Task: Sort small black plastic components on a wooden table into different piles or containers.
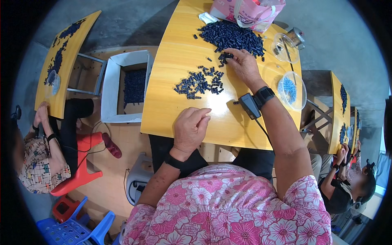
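We record a yellow table (171, 81) lying under both hands. Past the right hand (241, 62), at the far edge of the table, stands a pink bag (249, 12), its top cut off by the rim of the view. Off to the left of the left hand (191, 127), beside the table, sits a white box (109, 87) with more dark pieces inside.

The big pile of dark blue pieces (232, 34) lies just beyond the right fingertips. A smaller scatter of pieces (200, 83) lies between the two hands, nearer the right. To the right of the right wrist stand a clear bowl of light blue bits (290, 90) and, farther off, an empty clear bowl (283, 48).

The right hand lies palm down, fingers spread and bent onto the near edge of the big pile, touching pieces there; we cannot tell whether any piece is pinched. The left hand rests on the table near its front edge, fingers curled loosely inward; whether it holds anything is hidden by the fingers.

We judge the pieces light, stiff and smooth, likely to roll or scatter if swept. Each is best taken across its middle between thumb and forefinger.

The exact shape of the pieces is too small to make out. A black device (250, 105) is strapped at the right wrist, and its cord runs out of sight beneath the forearm.
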The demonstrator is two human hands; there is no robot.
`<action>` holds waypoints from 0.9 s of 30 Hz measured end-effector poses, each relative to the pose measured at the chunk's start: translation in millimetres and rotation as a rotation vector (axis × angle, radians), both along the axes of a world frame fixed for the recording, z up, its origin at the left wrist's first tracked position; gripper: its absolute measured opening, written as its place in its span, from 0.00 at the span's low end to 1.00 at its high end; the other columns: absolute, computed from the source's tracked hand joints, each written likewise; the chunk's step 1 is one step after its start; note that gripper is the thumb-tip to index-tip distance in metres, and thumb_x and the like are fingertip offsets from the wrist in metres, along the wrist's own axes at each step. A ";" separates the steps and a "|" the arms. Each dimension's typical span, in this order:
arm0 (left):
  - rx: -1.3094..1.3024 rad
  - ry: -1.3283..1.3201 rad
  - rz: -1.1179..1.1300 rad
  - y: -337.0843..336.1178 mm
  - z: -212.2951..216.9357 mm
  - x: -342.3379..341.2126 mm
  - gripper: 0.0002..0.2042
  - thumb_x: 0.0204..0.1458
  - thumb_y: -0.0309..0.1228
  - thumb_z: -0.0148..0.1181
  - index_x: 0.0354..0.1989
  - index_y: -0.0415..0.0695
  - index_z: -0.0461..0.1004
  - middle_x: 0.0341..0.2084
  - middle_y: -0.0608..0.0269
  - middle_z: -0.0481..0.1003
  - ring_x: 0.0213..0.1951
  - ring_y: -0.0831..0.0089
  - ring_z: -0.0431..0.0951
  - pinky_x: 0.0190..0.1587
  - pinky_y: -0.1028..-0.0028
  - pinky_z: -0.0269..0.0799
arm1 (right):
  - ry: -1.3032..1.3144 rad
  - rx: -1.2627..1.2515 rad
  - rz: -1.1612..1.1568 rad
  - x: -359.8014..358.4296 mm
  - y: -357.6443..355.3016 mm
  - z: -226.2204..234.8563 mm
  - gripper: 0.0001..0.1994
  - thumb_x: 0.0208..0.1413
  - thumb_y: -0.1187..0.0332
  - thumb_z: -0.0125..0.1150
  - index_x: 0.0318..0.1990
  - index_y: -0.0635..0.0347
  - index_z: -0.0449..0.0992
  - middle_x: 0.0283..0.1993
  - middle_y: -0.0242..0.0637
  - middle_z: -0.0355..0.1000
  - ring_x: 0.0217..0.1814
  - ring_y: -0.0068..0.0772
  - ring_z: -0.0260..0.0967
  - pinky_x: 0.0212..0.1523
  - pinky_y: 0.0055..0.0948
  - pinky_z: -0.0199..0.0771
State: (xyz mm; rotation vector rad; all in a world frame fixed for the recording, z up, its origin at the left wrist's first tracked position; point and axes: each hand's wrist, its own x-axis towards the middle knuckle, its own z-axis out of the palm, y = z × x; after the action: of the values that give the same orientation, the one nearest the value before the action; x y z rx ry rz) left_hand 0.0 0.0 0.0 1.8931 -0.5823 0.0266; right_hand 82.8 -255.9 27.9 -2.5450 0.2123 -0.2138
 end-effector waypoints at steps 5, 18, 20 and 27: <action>0.007 -0.008 0.007 -0.2 0.0 0.2 0.09 0.46 0.20 0.64 0.37 0.41 0.80 0.24 0.59 0.73 0.28 0.65 0.75 0.31 0.70 0.70 | 0.023 -0.018 -0.040 -1.3 0.3 -0.5 0.13 0.51 0.70 0.61 0.45 0.50 0.82 0.36 0.44 0.71 0.40 0.47 0.70 0.45 0.38 0.72; 0.015 -0.036 0.006 -1.4 1.4 0.2 0.09 0.46 0.20 0.63 0.37 0.42 0.80 0.22 0.60 0.72 0.27 0.65 0.74 0.30 0.69 0.69 | -0.012 0.593 -0.099 -31.4 -14.4 -13.3 0.18 0.52 0.79 0.67 0.51 0.55 0.80 0.35 0.26 0.67 0.35 0.17 0.65 0.40 0.18 0.70; 0.014 -0.028 0.009 -1.9 0.3 -0.4 0.09 0.46 0.20 0.63 0.37 0.42 0.80 0.22 0.60 0.72 0.27 0.65 0.74 0.31 0.69 0.69 | -0.019 0.557 -0.089 -31.1 -13.2 -10.9 0.18 0.52 0.78 0.67 0.52 0.55 0.79 0.34 0.25 0.67 0.35 0.17 0.64 0.40 0.18 0.70; 0.005 -0.031 0.001 -1.3 -0.9 0.5 0.10 0.46 0.20 0.63 0.38 0.42 0.80 0.22 0.61 0.72 0.27 0.66 0.74 0.30 0.70 0.69 | -0.019 0.281 -0.077 -22.9 -15.4 -11.0 0.16 0.53 0.77 0.65 0.51 0.55 0.80 0.33 0.28 0.68 0.34 0.20 0.65 0.40 0.21 0.70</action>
State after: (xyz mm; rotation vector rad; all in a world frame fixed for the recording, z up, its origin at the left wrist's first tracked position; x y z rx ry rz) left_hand 0.5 -1.3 -0.9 1.9006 -0.6033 0.0548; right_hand 59.9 -271.2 16.9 -2.2573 0.3106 -0.2208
